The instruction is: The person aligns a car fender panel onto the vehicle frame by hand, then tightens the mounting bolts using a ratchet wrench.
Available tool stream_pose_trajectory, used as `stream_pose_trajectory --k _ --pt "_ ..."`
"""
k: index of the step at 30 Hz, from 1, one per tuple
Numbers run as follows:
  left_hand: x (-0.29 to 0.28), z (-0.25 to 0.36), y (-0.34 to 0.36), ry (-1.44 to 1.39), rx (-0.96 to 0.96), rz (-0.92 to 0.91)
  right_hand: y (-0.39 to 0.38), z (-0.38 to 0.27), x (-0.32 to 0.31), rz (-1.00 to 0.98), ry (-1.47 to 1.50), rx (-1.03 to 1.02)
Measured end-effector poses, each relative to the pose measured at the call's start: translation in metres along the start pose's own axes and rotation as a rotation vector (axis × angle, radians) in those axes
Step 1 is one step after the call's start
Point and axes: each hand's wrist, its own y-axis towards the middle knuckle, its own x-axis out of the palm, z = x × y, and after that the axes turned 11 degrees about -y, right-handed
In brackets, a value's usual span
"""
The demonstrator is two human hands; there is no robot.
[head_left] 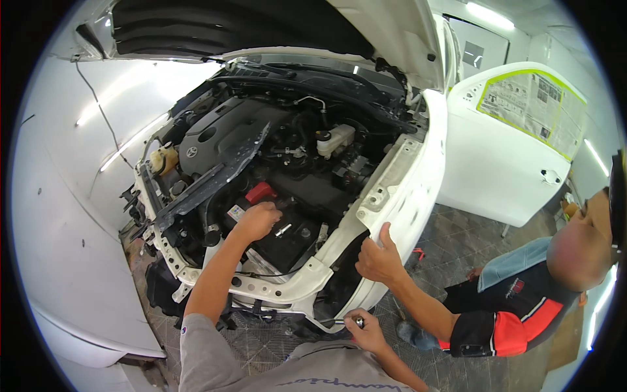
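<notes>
Fingers curled, my left hand is over the black battery in the white vehicle's engine bay, just below a red terminal cover; what those fingers hold, if anything, is hidden. Down at the front right corner of the body frame, my right hand grips a chrome ratchet wrench with some red on it. Another person's hand, thumb raised, is at the white fender, above my right hand.
A co-worker in a black and red top leans in from the right. An open door with paper-masked glass stands behind them. The raised hood overhangs the engine bay. A white wall is at the left, tiled floor below.
</notes>
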Motion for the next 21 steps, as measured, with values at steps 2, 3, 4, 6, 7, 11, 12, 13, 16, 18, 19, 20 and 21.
stream_pose_trajectory --k 2,3,4,6,7,11,12,13,16,18,19,20,21 --pt "-0.004 0.005 0.003 0.013 0.029 -0.042 0.001 0.001 -0.003 -0.004 -0.036 0.036" --pt "-0.005 0.006 0.003 0.022 0.015 -0.044 0.001 0.001 -0.004 -0.019 -0.028 0.033" --pt "-0.005 0.005 0.003 0.035 0.044 -0.032 0.003 0.001 -0.007 -0.034 -0.008 0.060" --pt "-0.005 0.005 0.000 0.055 0.063 -0.023 0.003 -0.003 -0.007 -0.061 0.041 0.122" --pt "-0.007 0.007 0.000 0.062 0.058 -0.025 0.003 -0.004 -0.008 -0.068 0.046 0.120" --pt "-0.030 0.052 0.024 -0.311 -0.030 0.190 0.006 0.009 -0.012 -0.042 0.027 0.093" --pt "-0.038 0.074 0.032 -0.547 -0.152 0.246 0.006 0.013 -0.011 -0.035 0.011 0.058" --pt "-0.039 0.089 0.041 -0.550 -0.145 0.240 0.006 0.011 -0.012 -0.026 0.012 0.061" --pt "-0.025 0.128 0.073 -0.880 -0.099 0.336 0.007 0.006 -0.011 -0.067 -0.066 0.069" --pt "-0.008 0.146 0.095 -1.007 -0.028 0.318 0.007 0.011 -0.006 -0.071 -0.012 0.025" --pt "0.000 0.152 0.106 -1.007 -0.020 0.314 0.005 0.010 -0.006 -0.063 -0.012 0.023" --pt "0.007 0.153 0.114 -0.981 -0.052 0.298 0.003 0.006 -0.007 -0.081 -0.029 0.039" --pt "0.012 0.155 0.121 -0.954 -0.082 0.281 0.002 0.004 -0.007 -0.098 -0.046 0.055"
